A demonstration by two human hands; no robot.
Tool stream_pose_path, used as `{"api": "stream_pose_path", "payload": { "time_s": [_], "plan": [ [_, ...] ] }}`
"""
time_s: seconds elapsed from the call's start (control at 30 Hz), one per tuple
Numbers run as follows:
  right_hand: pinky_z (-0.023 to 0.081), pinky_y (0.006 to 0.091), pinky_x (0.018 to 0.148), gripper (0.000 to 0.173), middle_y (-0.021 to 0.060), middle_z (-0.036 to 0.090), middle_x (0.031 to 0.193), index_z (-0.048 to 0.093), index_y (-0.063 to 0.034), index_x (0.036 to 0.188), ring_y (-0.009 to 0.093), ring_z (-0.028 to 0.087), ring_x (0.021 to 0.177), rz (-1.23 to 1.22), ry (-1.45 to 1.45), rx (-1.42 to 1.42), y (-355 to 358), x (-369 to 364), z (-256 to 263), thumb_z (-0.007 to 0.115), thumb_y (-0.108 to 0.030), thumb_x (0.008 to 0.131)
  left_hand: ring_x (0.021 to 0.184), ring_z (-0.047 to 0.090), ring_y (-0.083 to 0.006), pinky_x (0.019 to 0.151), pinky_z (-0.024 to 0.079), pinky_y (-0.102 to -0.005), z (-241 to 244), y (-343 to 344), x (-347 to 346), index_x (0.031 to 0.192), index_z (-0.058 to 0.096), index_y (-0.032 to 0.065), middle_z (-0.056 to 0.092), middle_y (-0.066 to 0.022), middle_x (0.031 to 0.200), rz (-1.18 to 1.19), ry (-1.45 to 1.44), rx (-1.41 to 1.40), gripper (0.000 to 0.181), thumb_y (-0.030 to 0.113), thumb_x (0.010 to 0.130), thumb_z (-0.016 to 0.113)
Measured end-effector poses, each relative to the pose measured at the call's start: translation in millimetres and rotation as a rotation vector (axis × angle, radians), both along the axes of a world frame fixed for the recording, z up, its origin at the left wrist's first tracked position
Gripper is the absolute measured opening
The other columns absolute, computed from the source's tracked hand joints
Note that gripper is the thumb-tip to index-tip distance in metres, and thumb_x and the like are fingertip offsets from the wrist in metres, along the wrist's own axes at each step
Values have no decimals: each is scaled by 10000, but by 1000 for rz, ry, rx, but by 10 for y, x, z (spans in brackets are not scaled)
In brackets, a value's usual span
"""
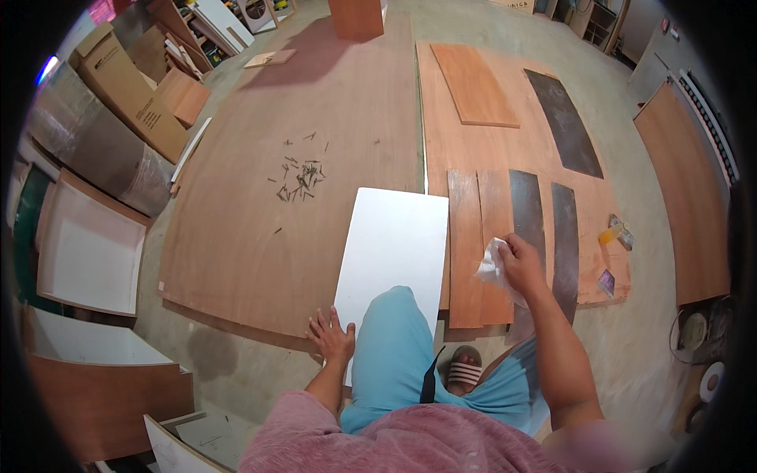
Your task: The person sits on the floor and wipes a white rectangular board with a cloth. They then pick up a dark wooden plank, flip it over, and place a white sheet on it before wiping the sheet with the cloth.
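My left hand (332,336) has its fingers spread and lies at the left edge of a white panel (396,236), by the front edge of a large plywood sheet (248,254). My knee covers the near part of the panel. In my right hand (521,266) is a crumpled white piece (489,267), perhaps a cloth or thin plastic sheet. It hangs above two reddish-brown wood strips (464,248). Just right of these lie two dark, glossy strips, the nearer one (526,201) partly hidden by my right arm.
Many loose screws (304,177) are scattered on the plywood. To the right are a wood board (476,88), a dark panel (565,124) and a bottle with orange liquid (612,233). Open white-lined drawer boxes (94,242) and a tall carton (127,94) stand along the left.
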State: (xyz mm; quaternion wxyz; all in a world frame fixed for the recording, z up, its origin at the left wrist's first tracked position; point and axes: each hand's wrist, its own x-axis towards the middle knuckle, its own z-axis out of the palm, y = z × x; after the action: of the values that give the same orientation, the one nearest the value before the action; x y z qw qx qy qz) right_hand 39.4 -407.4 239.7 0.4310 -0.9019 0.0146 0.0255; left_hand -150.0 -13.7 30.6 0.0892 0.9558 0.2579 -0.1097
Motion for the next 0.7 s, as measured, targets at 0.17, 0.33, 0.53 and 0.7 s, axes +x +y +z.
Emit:
{"api": "stream_pose_path", "payload": {
  "time_s": [0.17,0.33,0.53,0.7],
  "plan": [
    [530,411,819,253,213,722,973,675,-3,1097,348,713,941,72,80,-48,91,-28,158,639,-188,928,1526,110,-424,1197,80,-643,-147,32,-458,1586,270,149,163,-199,1656,323,0,30,834,547,924,584],
    [528,421,833,272,216,721,998,672,-2,1106,361,705,955,76,98,-23,77,-21,164,648,-199,919,1514,157,-429,1194,158,-615,-127,37,-953,1580,239,75,166,-217,1648,661,21,51,901,560,915,606],
    [529,407,853,324,232,709,1069,665,4,1131,337,696,998,164,80,-33,102,75,173,637,-255,937,1271,544,-386,1050,453,-485,-156,8,-1559,1472,363,-35,510,-260,1402,907,-47,-126,788,503,954,615],
    [521,389,874,403,197,704,1133,670,24,1181,297,670,1014,286,550,34,321,55,-509,617,-298,945,830,634,-290,732,573,-417,-853,277,-1713,1188,510,-46,611,-162,1053,1219,-246,-1193,407,331,1041,556]
  ]
}}
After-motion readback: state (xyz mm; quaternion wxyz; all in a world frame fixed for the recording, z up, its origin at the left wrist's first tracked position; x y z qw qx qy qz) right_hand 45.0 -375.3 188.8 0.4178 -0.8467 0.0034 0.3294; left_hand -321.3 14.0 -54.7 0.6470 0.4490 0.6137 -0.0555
